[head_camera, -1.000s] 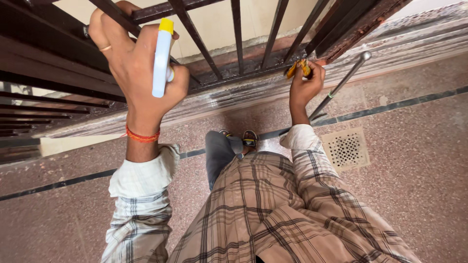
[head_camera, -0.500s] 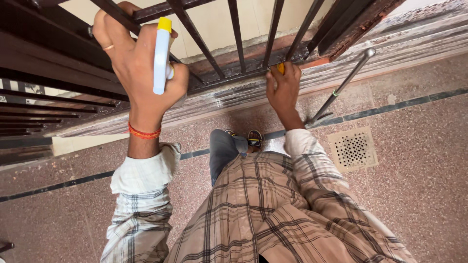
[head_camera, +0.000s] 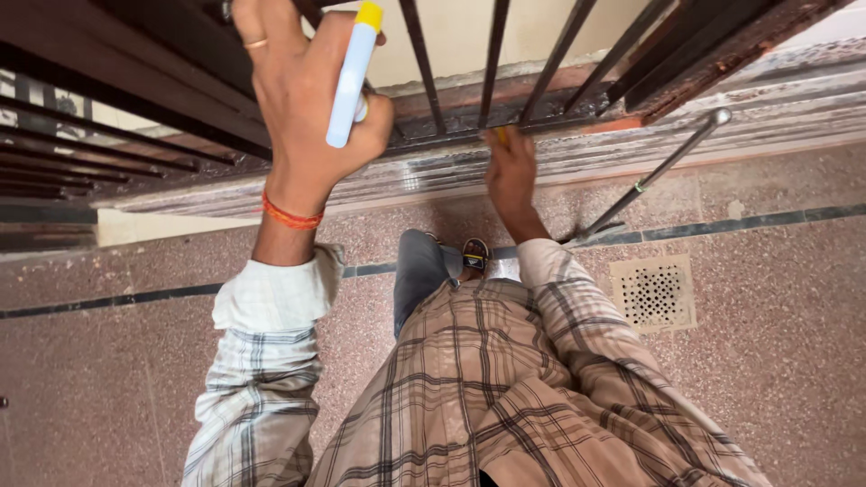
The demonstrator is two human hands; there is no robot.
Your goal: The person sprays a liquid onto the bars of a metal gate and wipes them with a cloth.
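My left hand (head_camera: 302, 95) is raised against the dark metal railing (head_camera: 505, 54) and grips one of its bars together with a white tube-shaped bottle with a yellow cap (head_camera: 350, 74). My right hand (head_camera: 511, 171) reaches down to the railing's lower rail and presses a small yellow-orange pad (head_camera: 499, 135) against it. Most of the pad is hidden under the fingers. An orange thread band sits on my left wrist, a ring on one finger.
A long metal rod (head_camera: 658, 171) leans from the speckled stone floor up to the ledge on the right. A square perforated drain cover (head_camera: 654, 293) lies in the floor at the right. More dark bars (head_camera: 54, 153) run off to the left.
My right hand has slid left along the lower rail with the pad, from near the right corner post. The left hand keeps its grip; the view has shifted slightly.
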